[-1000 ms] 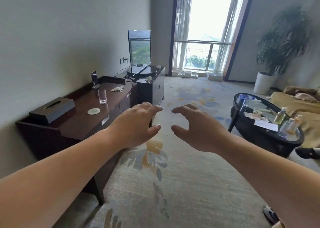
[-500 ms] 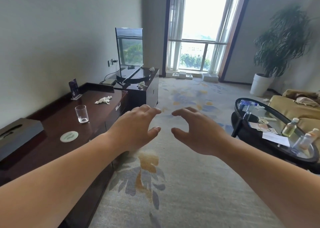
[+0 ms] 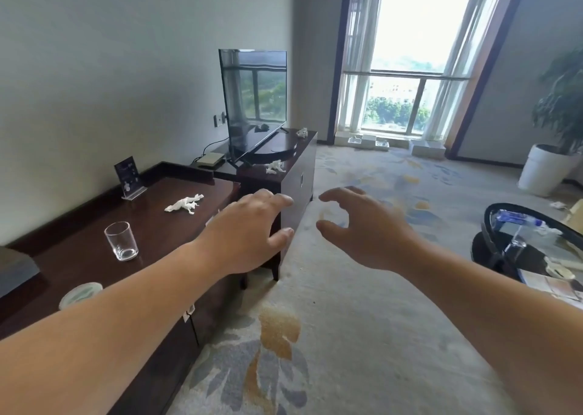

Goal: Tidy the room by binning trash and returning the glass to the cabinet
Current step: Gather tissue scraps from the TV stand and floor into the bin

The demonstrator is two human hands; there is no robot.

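An empty clear glass (image 3: 121, 241) stands upright on the dark wooden sideboard (image 3: 88, 257) at my left. A crumpled white tissue (image 3: 185, 204) lies further back on the same top. Two more crumpled tissues sit on the TV cabinet (image 3: 299, 175): one tissue (image 3: 275, 166) near its front edge, one tissue (image 3: 302, 132) at its far corner. My left hand (image 3: 249, 231) hovers open over the sideboard's right end, empty. My right hand (image 3: 359, 225) is held open beside it over the carpet, empty. No bin is in view.
A television (image 3: 254, 99) stands on the cabinet. A round coaster (image 3: 80, 293), a small sign stand (image 3: 128, 176) and a dark tissue box (image 3: 12, 269) are on the sideboard. A round glass coffee table (image 3: 492, 222) with bottles and papers is at right; a potted plant (image 3: 549, 165) by the window.
I have moved forward along the sideboard; the glass and tissues appear closer and larger. Both hands stay open and empty in front of me.
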